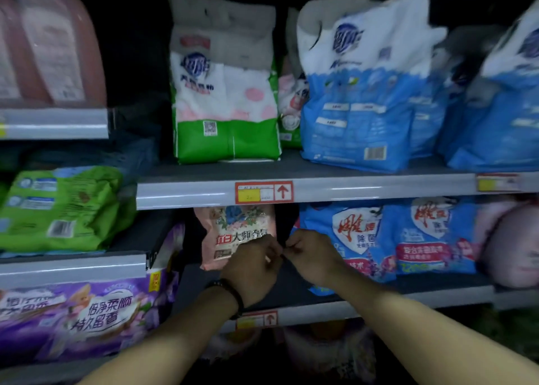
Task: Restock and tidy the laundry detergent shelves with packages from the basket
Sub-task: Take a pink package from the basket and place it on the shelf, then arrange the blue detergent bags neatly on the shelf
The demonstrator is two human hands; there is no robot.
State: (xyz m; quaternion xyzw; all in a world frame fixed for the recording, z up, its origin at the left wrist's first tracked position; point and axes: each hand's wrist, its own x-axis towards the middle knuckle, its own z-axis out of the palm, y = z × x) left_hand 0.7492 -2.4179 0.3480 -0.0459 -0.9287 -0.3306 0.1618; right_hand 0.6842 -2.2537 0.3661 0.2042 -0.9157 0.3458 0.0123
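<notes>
A pink detergent bag (233,233) with a floral print stands upright on the middle shelf (423,290), just under the price rail. My left hand (250,268), with a dark bead bracelet on its wrist, covers the bag's lower right corner, its fingers curled round that corner. My right hand (313,257) comes in from the right with curled fingers and meets the left fingertips at the bag's right edge, pinching there. The corner itself is hidden behind my hands. No basket is in view.
Blue detergent bags (388,238) stand right of the pink bag, with a narrow dark gap between. The upper shelf (204,192) holds a green-and-white bag (226,98) and large blue-and-white bags (361,93). To the left lie green packs (64,206) and purple packs (87,314).
</notes>
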